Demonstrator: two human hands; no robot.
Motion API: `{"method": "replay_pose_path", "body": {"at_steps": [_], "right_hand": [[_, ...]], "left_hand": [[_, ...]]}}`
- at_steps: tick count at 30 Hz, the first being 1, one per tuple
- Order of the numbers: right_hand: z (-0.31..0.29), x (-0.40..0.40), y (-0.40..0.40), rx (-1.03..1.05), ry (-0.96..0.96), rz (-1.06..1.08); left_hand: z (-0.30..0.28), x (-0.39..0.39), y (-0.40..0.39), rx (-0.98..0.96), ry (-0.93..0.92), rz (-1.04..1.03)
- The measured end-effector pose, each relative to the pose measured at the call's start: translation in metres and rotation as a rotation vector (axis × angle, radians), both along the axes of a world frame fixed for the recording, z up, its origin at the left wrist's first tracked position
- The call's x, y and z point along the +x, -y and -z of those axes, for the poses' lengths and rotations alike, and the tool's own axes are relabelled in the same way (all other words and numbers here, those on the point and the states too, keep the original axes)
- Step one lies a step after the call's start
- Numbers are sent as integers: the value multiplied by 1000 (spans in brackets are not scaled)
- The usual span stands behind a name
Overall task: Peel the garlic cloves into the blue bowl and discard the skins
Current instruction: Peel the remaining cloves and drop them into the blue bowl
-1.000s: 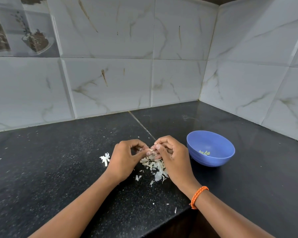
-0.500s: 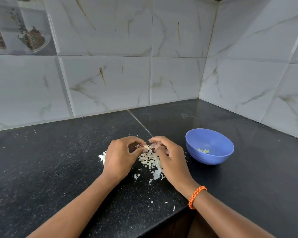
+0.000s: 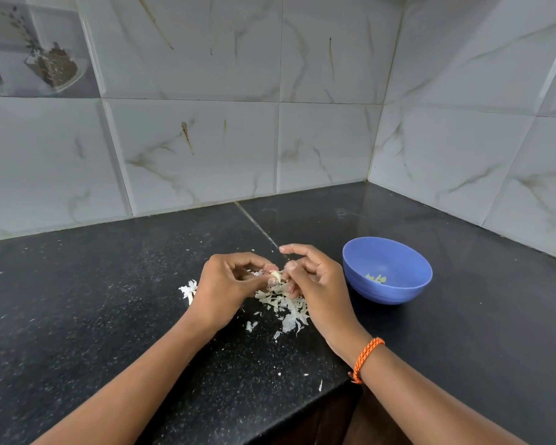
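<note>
Garlic clove (image 3: 275, 276), pale and smooth, we pinch in our left hand (image 3: 227, 289); right hand (image 3: 315, 281) picks at it above papery skins (image 3: 286, 308).

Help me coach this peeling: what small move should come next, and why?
Probably strip the last skin off the garlic clove with the right hand; the left hand pinches it over the skins, outside the blue bowl.
</note>
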State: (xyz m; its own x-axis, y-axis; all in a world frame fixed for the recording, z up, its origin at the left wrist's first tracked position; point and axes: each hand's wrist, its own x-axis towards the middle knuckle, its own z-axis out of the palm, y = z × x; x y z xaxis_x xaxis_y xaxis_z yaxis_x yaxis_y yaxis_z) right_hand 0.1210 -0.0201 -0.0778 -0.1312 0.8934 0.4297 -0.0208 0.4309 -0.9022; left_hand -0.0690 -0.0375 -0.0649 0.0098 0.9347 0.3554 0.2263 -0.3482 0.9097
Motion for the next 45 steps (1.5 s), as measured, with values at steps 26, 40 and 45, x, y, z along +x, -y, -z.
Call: {"method": "replay_pose_path", "body": {"at_steps": [26,40,45], "right_hand": [[2,2,-2,252,357,109],[-1,1,0,202,169,98],[0,2,2,261,275,220]], "left_hand": [[5,-2,-1,146,-188,-30],[10,1,-5,145,-218,-11],[9,-3,-5,232,-278,-100]]}}
